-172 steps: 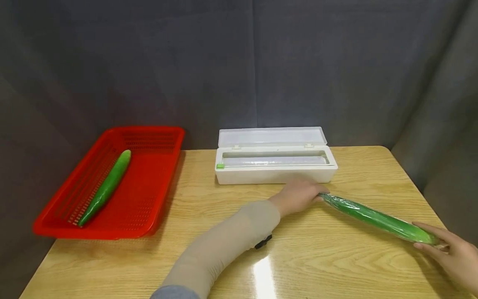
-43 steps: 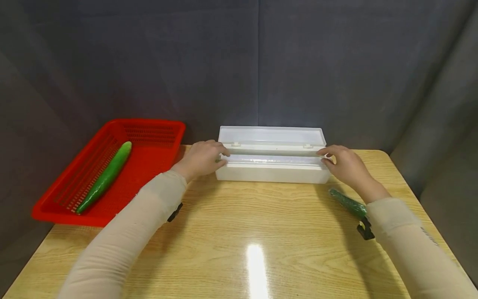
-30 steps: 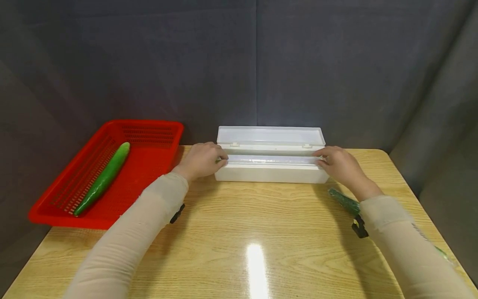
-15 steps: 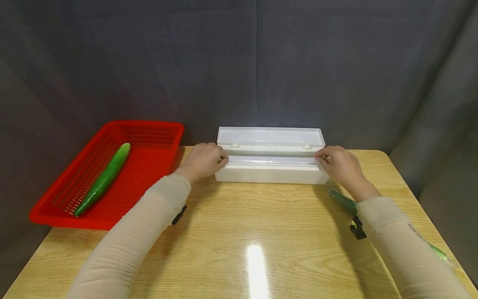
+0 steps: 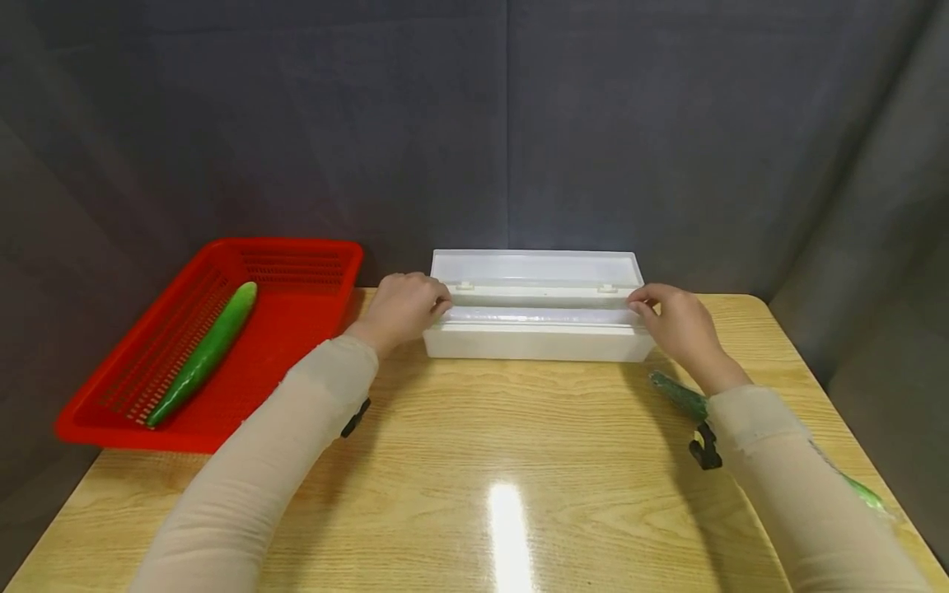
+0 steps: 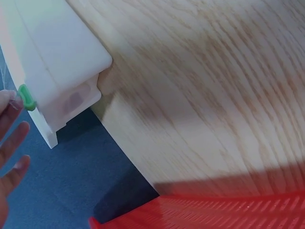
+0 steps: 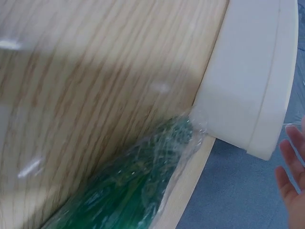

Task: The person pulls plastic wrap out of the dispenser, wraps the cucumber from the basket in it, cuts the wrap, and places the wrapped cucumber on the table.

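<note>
Left hand (image 5: 404, 309) and right hand (image 5: 680, 328) are both closed to a pinch — clear film (image 5: 534, 315) is gripped by both, along the open white box (image 5: 537, 344).

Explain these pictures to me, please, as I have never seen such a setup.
There is no machine here: a person works barehanded. The wide picture comes from a head-worn camera; the two smaller ones come from a camera on each wrist. On the table stands a white box, its lid open and a roll inside. At its two ends, the left hand and right hand seem to pinch clear film. The red basket on the left holds a cucumber; a wrapped cucumber lies on the table, partly hidden by the right forearm.
</note>
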`<state>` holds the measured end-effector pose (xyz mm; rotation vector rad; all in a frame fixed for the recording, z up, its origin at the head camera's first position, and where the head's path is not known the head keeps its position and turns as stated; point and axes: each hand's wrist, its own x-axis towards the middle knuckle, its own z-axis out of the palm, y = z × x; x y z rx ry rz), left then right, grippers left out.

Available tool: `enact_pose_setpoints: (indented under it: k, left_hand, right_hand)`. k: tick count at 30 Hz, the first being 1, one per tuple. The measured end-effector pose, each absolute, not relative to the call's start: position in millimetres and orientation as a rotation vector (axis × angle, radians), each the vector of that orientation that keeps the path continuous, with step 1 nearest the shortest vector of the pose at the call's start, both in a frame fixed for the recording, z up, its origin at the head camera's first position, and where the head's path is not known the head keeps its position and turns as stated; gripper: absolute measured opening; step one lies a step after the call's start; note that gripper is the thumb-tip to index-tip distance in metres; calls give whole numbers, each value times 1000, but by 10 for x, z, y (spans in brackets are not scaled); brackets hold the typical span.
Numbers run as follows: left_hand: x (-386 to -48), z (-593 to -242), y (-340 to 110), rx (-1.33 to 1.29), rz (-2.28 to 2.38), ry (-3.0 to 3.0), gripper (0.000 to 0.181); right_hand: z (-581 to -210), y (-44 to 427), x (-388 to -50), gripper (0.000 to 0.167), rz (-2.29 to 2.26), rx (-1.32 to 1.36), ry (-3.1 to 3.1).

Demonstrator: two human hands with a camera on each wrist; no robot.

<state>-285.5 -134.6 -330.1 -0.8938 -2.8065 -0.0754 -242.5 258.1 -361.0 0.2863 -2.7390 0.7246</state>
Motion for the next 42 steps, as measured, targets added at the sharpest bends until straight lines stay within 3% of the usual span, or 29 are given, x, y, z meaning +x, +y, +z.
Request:
enact_pose_setpoints:
  k: [21,34,42]
  left_hand:
    - [-2884,-3164,-1384,-926,40,-2791,19]
    - [-2913,-3086,-1383,-924,87,-2724,23]
    - [-2917,-3055,-1379,-814,-72,-2714,16]
  right_hand:
    - [-3523,2505,-2488,29,1122,43,-2683]
    - [-3518,2485,-2523,25,1102,43,-2577]
    - [-3462,2477,-2544,24,1108,36,-2545]
